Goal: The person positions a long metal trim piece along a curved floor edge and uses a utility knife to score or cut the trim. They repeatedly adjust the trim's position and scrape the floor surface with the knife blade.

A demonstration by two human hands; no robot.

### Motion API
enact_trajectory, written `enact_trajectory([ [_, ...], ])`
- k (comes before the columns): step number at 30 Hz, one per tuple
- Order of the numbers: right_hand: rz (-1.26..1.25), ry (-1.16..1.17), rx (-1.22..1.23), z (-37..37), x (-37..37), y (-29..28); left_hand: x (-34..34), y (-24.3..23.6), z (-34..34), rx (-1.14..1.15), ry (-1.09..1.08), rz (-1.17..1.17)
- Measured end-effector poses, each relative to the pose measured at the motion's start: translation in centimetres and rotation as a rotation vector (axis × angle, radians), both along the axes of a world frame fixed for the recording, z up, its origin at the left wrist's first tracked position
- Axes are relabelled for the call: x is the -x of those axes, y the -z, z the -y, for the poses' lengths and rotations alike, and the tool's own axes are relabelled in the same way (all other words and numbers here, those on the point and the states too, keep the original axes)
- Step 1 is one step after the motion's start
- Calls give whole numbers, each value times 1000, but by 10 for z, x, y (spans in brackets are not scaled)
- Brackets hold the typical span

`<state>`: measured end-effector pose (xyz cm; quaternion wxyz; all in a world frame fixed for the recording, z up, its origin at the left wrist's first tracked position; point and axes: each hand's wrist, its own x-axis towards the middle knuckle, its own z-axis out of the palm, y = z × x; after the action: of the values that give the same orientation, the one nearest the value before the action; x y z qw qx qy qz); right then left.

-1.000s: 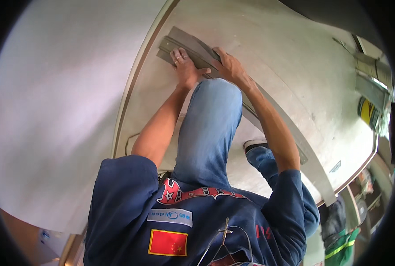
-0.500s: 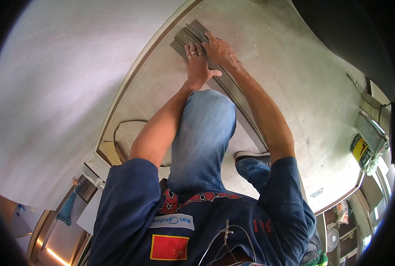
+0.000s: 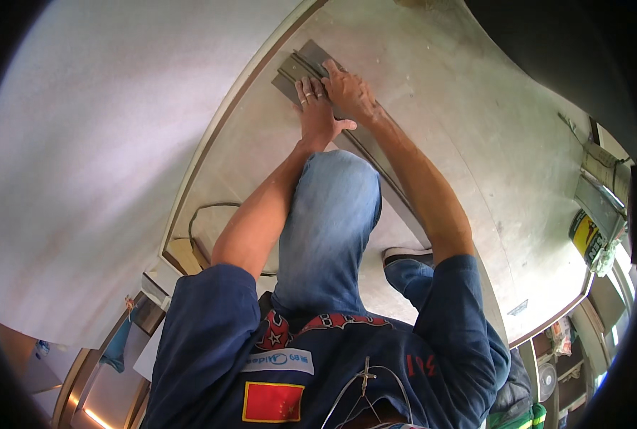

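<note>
1. Pale work surface (image 3: 447, 157), scuffed, with a brown border (image 3: 261, 64) along its left edge; beyond the lower right edge, a small round fan (image 3: 547, 379).
2. Lying on that surface, far end near the left border but apart from it: a long grey grooved strip (image 3: 299, 70), slanting down toward the right, partly hidden behind hands, knee and right forearm (image 3: 425, 175).
3. Pressing on the strip with the left hand (image 3: 318, 114), open and flat, fingers forward, thumb spread to the right.
4. Working close beside it with the right hand (image 3: 350, 91), over the strip's right side, fingers bent, one reaching forward. Cannot tell about any grip beneath the palm.
5. Just below the left hand, a denim-covered knee (image 3: 336, 179); contact with the strip unclear. Farther right, a dark shoe (image 3: 410, 253) near the strip's lower stretch.
6. Likely trouble: sideways skating of the strip, from uneven pressure or a dusty underside.
7. Also possible: scraped right fingertips, from sliding along a thin exposed edge.
8. Lesser risk: a nudge out of line, from a shift of knee or shoe.
</note>
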<state>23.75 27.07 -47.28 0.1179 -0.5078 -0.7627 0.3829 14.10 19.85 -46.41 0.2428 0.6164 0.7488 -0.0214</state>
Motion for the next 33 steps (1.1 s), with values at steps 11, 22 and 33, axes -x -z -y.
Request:
enact_trajectory([
  [11,154,-42,145,8,0,-8,3,28,5,-91,23,-51],
  [22,148,19,146,89,-116,-30,-2,7,0,2,-62,22],
  [33,-69,64,-58,11,0,20,3,9,2,-36,8,67],
])
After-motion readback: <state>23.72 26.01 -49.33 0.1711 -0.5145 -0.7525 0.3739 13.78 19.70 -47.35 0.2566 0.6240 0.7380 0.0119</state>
